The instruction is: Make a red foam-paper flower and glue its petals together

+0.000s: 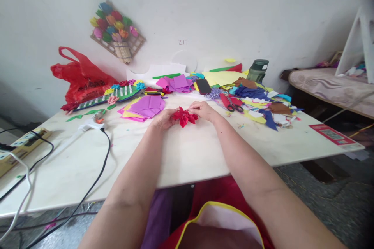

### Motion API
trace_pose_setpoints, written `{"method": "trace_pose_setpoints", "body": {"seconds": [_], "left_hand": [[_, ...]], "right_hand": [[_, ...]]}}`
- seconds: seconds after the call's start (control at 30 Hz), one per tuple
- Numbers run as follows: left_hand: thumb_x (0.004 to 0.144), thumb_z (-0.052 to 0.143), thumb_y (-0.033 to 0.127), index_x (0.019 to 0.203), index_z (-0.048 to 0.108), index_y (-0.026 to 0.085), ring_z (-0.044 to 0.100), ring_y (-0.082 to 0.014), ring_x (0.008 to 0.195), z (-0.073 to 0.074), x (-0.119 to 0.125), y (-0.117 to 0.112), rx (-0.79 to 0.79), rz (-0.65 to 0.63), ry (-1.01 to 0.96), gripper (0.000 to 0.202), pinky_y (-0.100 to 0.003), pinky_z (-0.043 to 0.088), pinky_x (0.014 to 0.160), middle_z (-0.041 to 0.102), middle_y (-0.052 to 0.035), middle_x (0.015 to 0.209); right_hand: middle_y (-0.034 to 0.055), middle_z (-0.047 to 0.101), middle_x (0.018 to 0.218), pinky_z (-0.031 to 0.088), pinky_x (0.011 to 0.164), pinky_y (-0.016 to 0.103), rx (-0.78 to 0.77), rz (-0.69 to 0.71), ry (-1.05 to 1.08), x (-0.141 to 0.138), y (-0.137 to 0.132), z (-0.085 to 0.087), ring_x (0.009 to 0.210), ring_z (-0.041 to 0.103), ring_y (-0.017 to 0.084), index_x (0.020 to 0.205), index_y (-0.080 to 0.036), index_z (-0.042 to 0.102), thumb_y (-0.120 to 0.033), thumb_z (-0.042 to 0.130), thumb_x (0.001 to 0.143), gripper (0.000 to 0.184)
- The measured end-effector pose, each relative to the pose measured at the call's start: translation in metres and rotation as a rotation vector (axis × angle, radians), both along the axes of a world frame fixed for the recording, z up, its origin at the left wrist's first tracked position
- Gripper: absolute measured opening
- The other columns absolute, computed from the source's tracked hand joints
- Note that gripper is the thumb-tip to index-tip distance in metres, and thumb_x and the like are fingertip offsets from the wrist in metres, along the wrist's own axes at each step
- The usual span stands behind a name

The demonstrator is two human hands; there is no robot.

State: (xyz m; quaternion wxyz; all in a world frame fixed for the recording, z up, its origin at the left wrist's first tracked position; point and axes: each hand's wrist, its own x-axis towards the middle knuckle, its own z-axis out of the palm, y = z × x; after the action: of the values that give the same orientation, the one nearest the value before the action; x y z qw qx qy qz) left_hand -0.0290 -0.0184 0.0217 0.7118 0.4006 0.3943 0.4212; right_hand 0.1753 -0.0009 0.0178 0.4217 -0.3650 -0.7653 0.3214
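A red paper flower [184, 116] with pointed petals is held just over the front middle of the table, between my two hands. My left hand [167, 119] closes on its left side. On the upper right, the fingers of my right hand [202, 109] pinch its edge. Some fingertips are hidden behind the petals. Left of my hands lies a stack of purple, pink and yellow paper squares [146, 107]. Scissors [232, 105] with dark handles rest to the right, beyond my right hand.
A white glue gun [92, 122] with a black cable lies left, near a power strip [22, 148]. At the back are a red plastic bag [82, 78], a phone [203, 86] and a dark green bottle [257, 71]. Coloured scraps [257, 95] cover the right rear.
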Motion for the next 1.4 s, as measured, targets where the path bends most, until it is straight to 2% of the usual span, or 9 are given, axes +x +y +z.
{"method": "trace_pose_setpoints", "body": {"seconds": [0.2, 0.43, 0.7, 0.8, 1.0, 1.2, 1.4], "left_hand": [[0.086, 0.048, 0.012, 0.081, 0.066, 0.007, 0.066, -0.0167, 0.067, -0.0011, -0.0004, -0.0016, 0.041, -0.017, 0.009, 0.02, -0.029, 0.055, 0.072, 0.069, -0.0101, 0.073], [0.084, 0.054, 0.013, 0.082, 0.067, 0.007, 0.067, -0.0166, 0.068, -0.0042, -0.003, 0.0013, 0.07, -0.06, -0.002, 0.014, -0.028, 0.055, 0.071, 0.069, -0.0092, 0.072], [0.085, 0.049, 0.012, 0.08, 0.066, 0.008, 0.066, -0.0159, 0.066, -0.0034, -0.001, 0.0005, 0.036, -0.021, -0.017, 0.018, -0.027, 0.055, 0.071, 0.069, -0.0101, 0.072], [0.083, 0.045, 0.013, 0.083, 0.066, 0.009, 0.067, -0.0183, 0.068, -0.0015, -0.0008, 0.0007, -0.005, -0.014, -0.071, 0.022, -0.031, 0.056, 0.073, 0.07, -0.0109, 0.073], [0.078, 0.043, 0.019, 0.096, 0.067, 0.006, 0.072, -0.0295, 0.086, 0.001, -0.0038, -0.0015, -0.049, -0.136, -0.154, 0.033, -0.044, 0.056, 0.082, 0.074, -0.0178, 0.085], [0.074, 0.045, 0.026, 0.101, 0.066, 0.005, 0.072, -0.0327, 0.088, 0.0, -0.0083, -0.0011, -0.031, -0.214, -0.243, 0.04, -0.048, 0.055, 0.083, 0.073, -0.0202, 0.085], [0.071, 0.045, 0.032, 0.102, 0.067, 0.004, 0.071, -0.0344, 0.093, -0.0003, -0.0099, 0.0013, -0.03, -0.28, -0.28, 0.047, -0.048, 0.055, 0.082, 0.073, -0.0203, 0.08]], "right_hand": [[0.0033, 0.07, 0.076, 0.05, 0.069, 0.027, 0.012, -0.007, -0.081, 0.0028, -0.001, 0.0021, 0.069, 0.062, 0.014, 0.072, -0.019, 0.079, -0.028, 0.067, 0.072, 0.015], [0.0042, 0.07, 0.078, 0.051, 0.073, 0.028, 0.049, 0.036, -0.115, 0.0043, -0.0011, 0.0043, 0.073, 0.064, 0.016, 0.073, -0.02, 0.08, -0.04, 0.072, 0.072, 0.021], [0.0045, 0.07, 0.081, 0.048, 0.072, 0.026, 0.153, -0.012, -0.16, 0.002, 0.0035, 0.0037, 0.074, 0.063, 0.014, 0.074, -0.022, 0.08, -0.037, 0.072, 0.076, 0.018], [0.0042, 0.07, 0.083, 0.048, 0.072, 0.026, 0.167, -0.03, -0.152, 0.0004, 0.004, 0.003, 0.074, 0.063, 0.014, 0.077, -0.023, 0.08, -0.036, 0.072, 0.076, 0.016], [0.0044, 0.068, 0.08, 0.05, 0.076, 0.029, 0.15, 0.01, -0.011, -0.0006, 0.0059, 0.0005, 0.077, 0.063, 0.015, 0.076, -0.022, 0.08, -0.033, 0.072, 0.075, 0.014], [0.0043, 0.066, 0.085, 0.051, 0.079, 0.032, 0.076, 0.001, 0.075, 0.0003, 0.0053, 0.0026, 0.078, 0.062, 0.015, 0.072, -0.022, 0.079, -0.04, 0.076, 0.07, 0.018], [0.0052, 0.065, 0.088, 0.051, 0.079, 0.032, 0.083, -0.023, 0.099, -0.0014, 0.0012, 0.0062, 0.08, 0.061, 0.015, 0.072, -0.021, 0.078, -0.039, 0.075, 0.071, 0.018]]}}
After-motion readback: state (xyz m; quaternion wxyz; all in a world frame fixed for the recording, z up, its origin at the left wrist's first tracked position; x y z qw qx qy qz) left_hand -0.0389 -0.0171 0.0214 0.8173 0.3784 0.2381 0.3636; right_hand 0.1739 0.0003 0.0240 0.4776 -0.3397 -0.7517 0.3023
